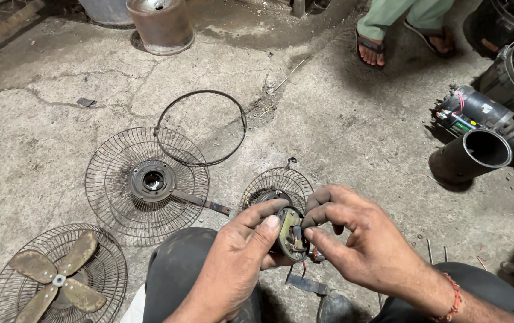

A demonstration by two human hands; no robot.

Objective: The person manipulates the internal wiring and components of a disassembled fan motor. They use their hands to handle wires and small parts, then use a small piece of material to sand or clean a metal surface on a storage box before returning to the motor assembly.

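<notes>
A small round fan motor part (288,232) with a dirty metal plate is held in front of me, low in the middle. My left hand (233,263) grips it from the left, thumb across its face. My right hand (352,239) pinches its right edge with thumb and fingers; a red thread band circles that wrist. Thin wires hang beneath the part. Behind the part, a small wire fan guard (281,179) lies on the concrete floor.
A large wire guard with a hub (147,179), a loose ring (202,127) and a guard with rusty blades (56,278) lie to the left. A metal drum (161,24) stands at the back. At right lie a motor (466,113) and black pipe (472,154). Another person's sandalled feet (372,48) are beyond.
</notes>
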